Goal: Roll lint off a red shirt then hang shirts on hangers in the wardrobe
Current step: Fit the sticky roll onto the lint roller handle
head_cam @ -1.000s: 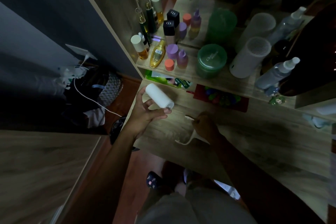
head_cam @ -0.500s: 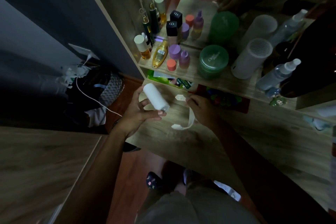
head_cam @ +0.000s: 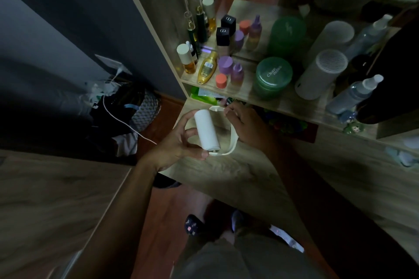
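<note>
The white roll (head_cam: 206,130) is being gripped above the desk (head_cam: 226,176) by the curled fingers of the left hand (head_cam: 174,142). The handle (head_cam: 233,140), touching the roll, is being pinched by the right hand (head_cam: 249,123), apparently for fitting. Its ends are best lined up squarely with the roll's core before being pressed in.

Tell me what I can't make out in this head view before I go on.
- Red shirt, hangers: not in the head view at all.
- Whether the white roll, held by the left hand, sits in the white handle: dim light, thumb covers the lower end.
- Colourful items under the shelf: dark, partly behind the right hand, which pinches the handle.
- Gold bottle label: too small.
</note>
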A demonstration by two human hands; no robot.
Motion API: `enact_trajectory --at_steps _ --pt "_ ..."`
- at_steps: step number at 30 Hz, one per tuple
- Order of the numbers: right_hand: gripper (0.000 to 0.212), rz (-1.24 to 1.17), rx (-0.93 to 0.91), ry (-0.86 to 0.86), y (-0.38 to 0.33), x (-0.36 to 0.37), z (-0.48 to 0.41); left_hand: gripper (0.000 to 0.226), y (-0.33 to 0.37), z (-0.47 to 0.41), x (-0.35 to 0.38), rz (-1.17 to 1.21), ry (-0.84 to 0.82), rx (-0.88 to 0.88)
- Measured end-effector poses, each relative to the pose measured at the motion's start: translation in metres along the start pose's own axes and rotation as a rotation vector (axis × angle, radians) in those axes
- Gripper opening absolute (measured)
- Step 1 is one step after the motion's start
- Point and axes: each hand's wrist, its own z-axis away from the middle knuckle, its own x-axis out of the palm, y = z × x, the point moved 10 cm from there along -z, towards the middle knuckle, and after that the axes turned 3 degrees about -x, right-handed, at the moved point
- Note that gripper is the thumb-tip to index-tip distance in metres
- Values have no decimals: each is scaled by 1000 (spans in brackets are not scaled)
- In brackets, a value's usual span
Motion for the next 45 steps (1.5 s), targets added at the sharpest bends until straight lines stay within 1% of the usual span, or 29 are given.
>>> enact_trajectory --at_steps 6,14,16,17,19,20,22,25,30,33,36,38,40,41,43,45 --pt "18 -14 -17 -23 -11 2 4 114 -4 1 3 -7 -25 -7" --pt "21 -5 9 -29 -15 2 10 108 -2 5 9 53 -65 -4" --pt "20 5 18 -36 -14 3 9 95 0 7 11 132 -48 -21" --pt "21 9 35 -54 -13 5 9 83 1 6 12 160 -16 -30" --pt "24 35 67 -94 -11 9 10 60 2 3 9 157 110 -42" --pt "24 57 34 -75 -16 7 10 53 2 1 7 141 180 -40" --pt "23 81 -32 -1 -27 -2 13 43 2 -3 7 124 257 -23" --pt "22 76 -16 55 -30 -9 16 34 5 -6 7 135 277 -12" --pt "23 84 48 63 -22 -7 18 35 4 -5 4 146 249 -21" --pt "25 74 77 39 -20 -4 17 31 4 -4 5 165 243 -25" --pt "25 47 112 -9 -16 0 12 34 6 -5 6 178 245 -29" --pt "21 -7 139 -37 -13 1 12 38 6 -7 5 183 246 -30" --pt "15 -26 125 -8 -15 -2 12 40 7 -7 3 186 254 -29" --pt "16 -17 131 -7 -15 -3 13 41 7 -7 3 188 253 -29" --pt "24 -11 189 -45 -9 1 14 44 9 -7 4 192 237 -27" --pt "30 -74 239 -93 -5 5 15 43 7 -6 4 198 228 -25"
